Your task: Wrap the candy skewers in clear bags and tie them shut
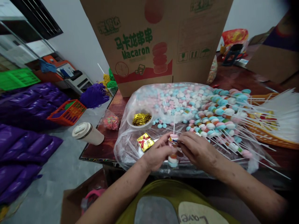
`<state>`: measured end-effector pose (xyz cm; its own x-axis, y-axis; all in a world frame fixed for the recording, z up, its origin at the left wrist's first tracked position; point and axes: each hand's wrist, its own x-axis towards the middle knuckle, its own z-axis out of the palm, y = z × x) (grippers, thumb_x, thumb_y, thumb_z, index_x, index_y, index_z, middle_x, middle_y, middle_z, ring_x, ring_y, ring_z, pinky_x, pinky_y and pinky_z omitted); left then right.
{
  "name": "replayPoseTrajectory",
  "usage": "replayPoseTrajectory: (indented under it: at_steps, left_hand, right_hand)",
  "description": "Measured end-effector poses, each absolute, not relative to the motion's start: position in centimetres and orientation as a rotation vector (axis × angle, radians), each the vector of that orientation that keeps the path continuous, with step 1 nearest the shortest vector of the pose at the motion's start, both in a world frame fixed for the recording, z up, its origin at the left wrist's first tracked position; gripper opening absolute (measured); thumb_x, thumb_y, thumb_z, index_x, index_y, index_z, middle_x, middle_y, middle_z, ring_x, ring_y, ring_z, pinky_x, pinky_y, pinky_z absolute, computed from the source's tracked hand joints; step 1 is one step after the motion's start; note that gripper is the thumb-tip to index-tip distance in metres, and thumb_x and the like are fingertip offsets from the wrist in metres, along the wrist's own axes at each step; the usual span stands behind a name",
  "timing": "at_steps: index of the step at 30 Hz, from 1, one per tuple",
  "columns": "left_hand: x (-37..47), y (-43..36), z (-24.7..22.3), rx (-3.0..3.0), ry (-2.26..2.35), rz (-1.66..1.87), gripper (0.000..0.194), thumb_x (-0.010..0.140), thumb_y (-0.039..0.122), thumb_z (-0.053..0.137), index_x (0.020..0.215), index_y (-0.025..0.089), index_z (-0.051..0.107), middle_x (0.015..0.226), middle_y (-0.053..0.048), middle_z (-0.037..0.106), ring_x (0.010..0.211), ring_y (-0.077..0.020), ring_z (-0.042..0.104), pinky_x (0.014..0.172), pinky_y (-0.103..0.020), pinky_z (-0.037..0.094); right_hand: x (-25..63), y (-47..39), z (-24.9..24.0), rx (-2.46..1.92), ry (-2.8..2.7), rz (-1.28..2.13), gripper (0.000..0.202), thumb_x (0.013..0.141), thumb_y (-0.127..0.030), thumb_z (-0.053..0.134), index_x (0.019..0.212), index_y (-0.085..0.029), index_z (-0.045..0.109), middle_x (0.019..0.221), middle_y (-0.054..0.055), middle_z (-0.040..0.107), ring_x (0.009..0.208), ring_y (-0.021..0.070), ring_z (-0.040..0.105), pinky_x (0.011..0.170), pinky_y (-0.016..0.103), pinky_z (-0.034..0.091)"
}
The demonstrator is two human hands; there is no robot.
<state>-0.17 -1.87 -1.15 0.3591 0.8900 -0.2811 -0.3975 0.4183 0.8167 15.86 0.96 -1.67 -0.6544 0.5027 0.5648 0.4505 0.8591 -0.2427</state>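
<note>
A candy skewer (pixel 173 161) of pastel and orange pieces in a clear wrapper is between my hands, its white stick pointing up. My left hand (pixel 157 154) is closed around its left side. The fingers of my right hand (pixel 198 149) are curled and pinch at the skewer's upper right, just below the bare stick; whether they also hold a small tie there is hidden. Left of the hands are a gold and red packet (pixel 145 142) and a white bowl (pixel 131 122) with gold twist ties (pixel 141 119).
Loose pastel candies (pixel 179 98) lie on a clear plastic sheet (pixel 122 137). Finished candy skewers (pixel 219 119) are piled at right, beside an orange basket (pixel 280 140) with white sticks (pixel 288 112). A Macaron carton (pixel 161 40) stands behind. A lidded cup (pixel 92 135) is at the left edge.
</note>
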Motion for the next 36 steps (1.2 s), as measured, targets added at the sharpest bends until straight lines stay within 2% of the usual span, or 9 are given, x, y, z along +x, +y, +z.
replayPoseTrajectory:
  at_steps: [2,4,14,19,25,28,30,33,36]
  left_hand:
    - [-0.5,-1.7,-1.3,0.625,0.807,0.915,0.033,0.068,0.032,0.064,0.096,0.017,0.054,0.062,0.005,0.05,0.054,-0.0071,0.048,0.053,-0.019,0.04]
    - [-0.6,-1.4,-1.7,0.612,0.863,0.923,0.03,0.074,0.04,0.06,0.092,0.017,0.055,0.054,0.006,0.046,0.046,-0.0066,0.044,0.048,-0.019,0.039]
    - [-2.6,-1.4,-3.0,0.627,0.854,0.766,0.023,0.065,0.024,0.069,0.08,0.018,0.052,0.06,0.005,0.054,0.049,-0.007,0.051,0.049,-0.019,0.041]
    - [-4.4,-2.3,-3.0,0.77,0.925,0.708,0.029,0.061,0.032,0.073,0.07,0.014,0.052,0.058,0.005,0.054,0.048,-0.0059,0.05,0.048,-0.017,0.038]
    - [-5.5,-3.1,-2.3,1.001,0.883,0.602,0.031,0.058,0.034,0.078,0.07,0.011,0.061,0.068,-0.001,0.061,0.062,-0.0092,0.055,0.064,-0.023,0.044]
    - [-5.2,-3.2,-2.3,0.944,0.812,0.7,0.036,0.056,0.031,0.08,0.084,0.013,0.064,0.079,-0.003,0.064,0.074,-0.012,0.058,0.073,-0.026,0.043]
    - [-5.0,-3.3,-2.5,0.898,0.78,0.709,0.042,0.055,0.03,0.081,0.09,0.014,0.064,0.08,-0.003,0.064,0.074,-0.0125,0.058,0.074,-0.027,0.044]
    - [-5.0,-3.5,-2.8,0.931,0.785,0.7,0.036,0.057,0.029,0.08,0.085,0.013,0.065,0.075,-0.003,0.063,0.07,-0.0111,0.057,0.073,-0.027,0.043]
    - [-5.5,-3.2,-2.6,1.054,0.817,0.685,0.032,0.062,0.033,0.076,0.085,0.014,0.065,0.074,-0.001,0.06,0.069,-0.0109,0.055,0.072,-0.026,0.043]
  right_hand:
    - [15.8,1.0,-1.5,-0.68,-2.419,0.03,0.018,0.087,-0.012,0.038,0.086,-0.013,0.056,0.076,0.01,0.059,0.073,0.0188,0.053,0.062,0.03,0.044]
    - [15.6,0.8,-1.4,-0.667,-2.464,-0.026,0.019,0.087,-0.013,0.038,0.083,-0.014,0.056,0.072,0.008,0.058,0.069,0.018,0.053,0.061,0.029,0.043]
    - [14.0,-1.7,-3.4,-0.759,-2.276,0.224,0.018,0.077,-0.003,0.034,0.074,-0.019,0.042,0.059,0.0,0.045,0.05,0.0133,0.041,0.048,0.024,0.034]
    - [12.8,-3.4,-5.2,-0.941,-2.159,0.312,0.013,0.078,-0.007,0.036,0.079,-0.02,0.04,0.064,0.001,0.048,0.055,0.0141,0.048,0.051,0.025,0.038]
    - [14.2,-3.3,-3.7,-0.767,-2.364,0.585,0.012,0.08,-0.009,0.037,0.078,-0.02,0.042,0.064,0.001,0.052,0.054,0.0126,0.047,0.048,0.023,0.035]
    - [14.6,-3.1,-3.3,-0.84,-2.236,0.658,0.009,0.082,-0.012,0.039,0.08,-0.019,0.044,0.066,0.0,0.053,0.055,0.0116,0.048,0.051,0.023,0.037]
    - [14.4,-3.4,-3.5,-0.874,-2.156,0.725,0.008,0.082,-0.013,0.04,0.079,-0.02,0.043,0.064,-0.001,0.052,0.054,0.011,0.048,0.051,0.023,0.038]
    - [13.6,-4.2,-4.3,-0.991,-2.057,0.812,0.008,0.081,-0.013,0.04,0.08,-0.021,0.043,0.064,-0.001,0.053,0.052,0.0107,0.049,0.048,0.022,0.037]
    - [12.8,-4.5,-4.8,-1.049,-1.996,0.707,0.01,0.081,-0.012,0.038,0.081,-0.021,0.043,0.064,0.0,0.054,0.054,0.0118,0.051,0.049,0.023,0.038]
